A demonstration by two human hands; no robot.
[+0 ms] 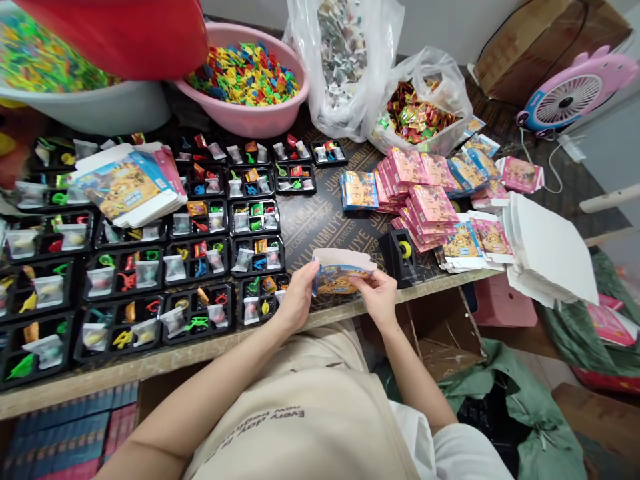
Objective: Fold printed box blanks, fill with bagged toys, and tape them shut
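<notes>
Near us, our apron (300, 417) reads "Every day" upside down | our left hand (295, 297) and right hand (379, 298) each pinch an end of the small cartoon carton (343, 272) — held over the table (320, 223) edge | black toy trays (200, 260) left of it | tabletop print "JUNYUANMUYE" | pink basin (250, 117) of coloured pieces farthest.

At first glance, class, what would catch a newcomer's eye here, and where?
The left hand and right hand hold a small printed box over the table edge. Left of it lie black trays of bright little toys; behind them stands a pink basin heaped with coloured pieces.
</notes>
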